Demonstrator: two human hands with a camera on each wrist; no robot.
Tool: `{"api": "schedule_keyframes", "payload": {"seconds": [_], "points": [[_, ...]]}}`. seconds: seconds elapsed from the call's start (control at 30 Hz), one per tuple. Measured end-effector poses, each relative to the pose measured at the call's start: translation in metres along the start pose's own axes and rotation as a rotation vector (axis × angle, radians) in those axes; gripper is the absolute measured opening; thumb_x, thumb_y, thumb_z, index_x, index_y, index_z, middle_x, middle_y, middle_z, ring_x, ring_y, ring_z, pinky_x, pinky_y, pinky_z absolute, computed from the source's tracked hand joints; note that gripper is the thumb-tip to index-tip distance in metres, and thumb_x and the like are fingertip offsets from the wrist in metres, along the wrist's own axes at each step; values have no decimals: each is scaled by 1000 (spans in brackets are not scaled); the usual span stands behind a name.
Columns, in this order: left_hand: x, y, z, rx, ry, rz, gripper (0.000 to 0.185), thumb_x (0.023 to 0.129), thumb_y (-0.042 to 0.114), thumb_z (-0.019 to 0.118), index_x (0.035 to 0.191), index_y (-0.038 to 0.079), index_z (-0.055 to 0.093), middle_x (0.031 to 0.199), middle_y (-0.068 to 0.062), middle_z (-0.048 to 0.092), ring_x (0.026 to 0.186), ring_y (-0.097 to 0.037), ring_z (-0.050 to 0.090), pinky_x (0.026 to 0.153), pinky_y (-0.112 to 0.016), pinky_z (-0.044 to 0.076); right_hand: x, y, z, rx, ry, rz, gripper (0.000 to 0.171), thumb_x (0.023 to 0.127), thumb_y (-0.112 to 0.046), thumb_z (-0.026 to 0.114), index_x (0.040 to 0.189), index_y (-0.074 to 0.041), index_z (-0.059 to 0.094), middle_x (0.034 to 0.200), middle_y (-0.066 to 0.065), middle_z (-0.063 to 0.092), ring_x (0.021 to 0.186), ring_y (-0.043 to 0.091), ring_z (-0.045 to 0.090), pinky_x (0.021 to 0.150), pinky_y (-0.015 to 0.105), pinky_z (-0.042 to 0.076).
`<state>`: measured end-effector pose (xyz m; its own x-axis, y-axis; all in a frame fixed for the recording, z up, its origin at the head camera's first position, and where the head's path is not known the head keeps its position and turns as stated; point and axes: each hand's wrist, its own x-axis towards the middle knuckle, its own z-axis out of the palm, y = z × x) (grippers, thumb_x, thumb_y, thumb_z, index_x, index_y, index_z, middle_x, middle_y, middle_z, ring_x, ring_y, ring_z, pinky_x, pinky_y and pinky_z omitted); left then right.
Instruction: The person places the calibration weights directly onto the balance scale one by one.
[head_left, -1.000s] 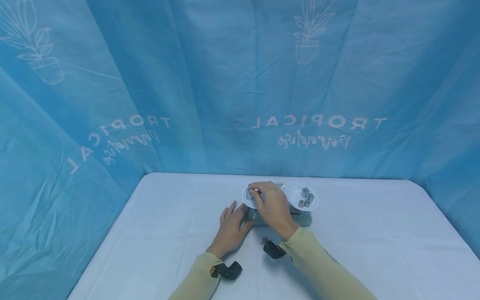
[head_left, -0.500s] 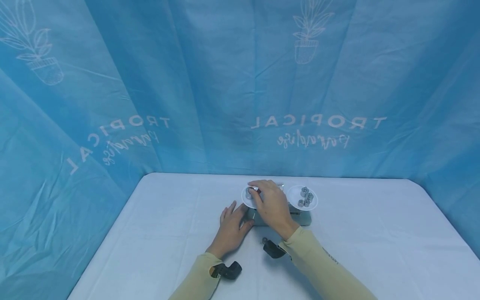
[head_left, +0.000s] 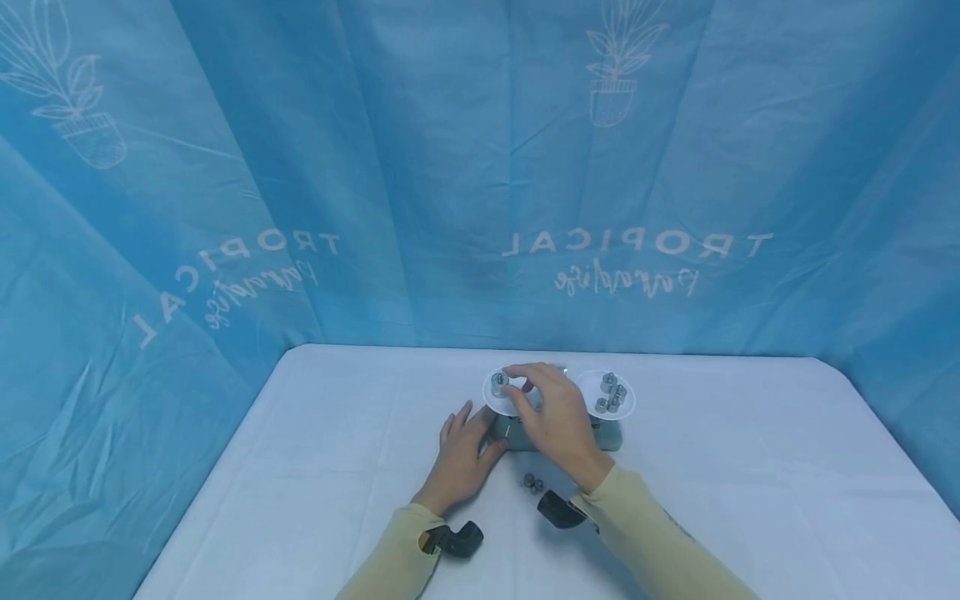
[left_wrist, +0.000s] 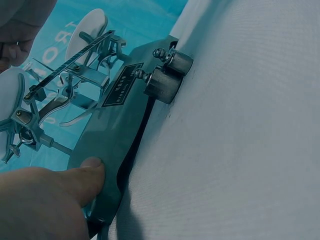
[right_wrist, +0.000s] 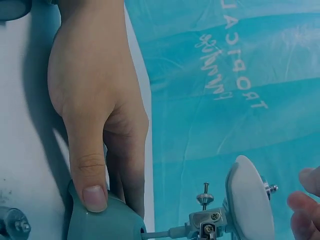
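A balance scale with a green base (head_left: pixel 611 437) stands mid-table. A metal weight (head_left: pixel 498 383) sits on its white left pan (head_left: pixel 495 402), and several small weights (head_left: pixel 611 395) lie on its right pan (head_left: pixel 626 408). My right hand (head_left: pixel 534 390) hovers over the middle of the scale with relaxed fingers, holding nothing, just right of the left pan's weight. Resting flat on the table, my left hand (head_left: pixel 463 446) has its thumb (left_wrist: pixel 80 180) pressed against the base (left_wrist: pixel 117 140). That thumb (right_wrist: pixel 92 192) shows in the right wrist view too.
Two loose weights (head_left: pixel 532 482) lie on the white tablecloth (head_left: pixel 315 467) in front of the scale, close to the base (left_wrist: pixel 167 80). Blue printed curtains (head_left: pixel 375 208) close off the back and both sides. Black wrist cameras (head_left: pixel 457 540) sit under both sleeves.
My right hand has let go of the weight on the left pan and drawn back to the right. A second loose weight on the table has come into sight. The left hand has stayed put.
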<state>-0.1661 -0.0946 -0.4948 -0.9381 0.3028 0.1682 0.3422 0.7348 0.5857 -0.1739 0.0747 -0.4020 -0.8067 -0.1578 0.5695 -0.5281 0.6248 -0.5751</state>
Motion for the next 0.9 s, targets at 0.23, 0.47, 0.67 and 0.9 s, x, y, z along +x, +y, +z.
{"api": "schedule_keyframes", "payload": {"seconds": [0.23, 0.47, 0.67, 0.9], "points": [[0, 0, 0, 12, 0, 0, 59, 104, 34, 54, 155, 9, 39, 158, -9, 41, 151, -40, 20, 120, -65, 10, -9, 2, -6, 24, 10, -45, 21, 92, -13, 76, 113, -11, 74, 102, 1, 73, 83, 12, 63, 75, 35, 55], [0, 0, 0, 5, 3, 3, 60, 103, 34, 55, 155, 9, 39, 157, -10, 42, 150, -41, 20, 121, -65, 10, -18, 5, -10, 66, 22, -55, 21, 91, -12, 76, 112, -11, 74, 102, -1, 72, 82, 10, 61, 63, 26, 50], [-1, 1, 0, 12, 3, 9, 60, 103, 34, 55, 155, 8, 38, 157, -10, 42, 150, -41, 20, 120, -65, 10, -27, 7, -12, 74, 22, -63, 21, 90, -10, 77, 110, -11, 74, 97, -1, 72, 80, 9, 60, 62, 25, 50], [-1, 0, 0, 17, 5, 16, 61, 103, 35, 56, 154, 7, 39, 156, -11, 43, 149, -42, 22, 120, -66, 11, -38, 8, -13, 82, 16, -72, 21, 89, -9, 77, 110, -12, 74, 100, -2, 72, 82, 10, 63, 65, 25, 53]]}}
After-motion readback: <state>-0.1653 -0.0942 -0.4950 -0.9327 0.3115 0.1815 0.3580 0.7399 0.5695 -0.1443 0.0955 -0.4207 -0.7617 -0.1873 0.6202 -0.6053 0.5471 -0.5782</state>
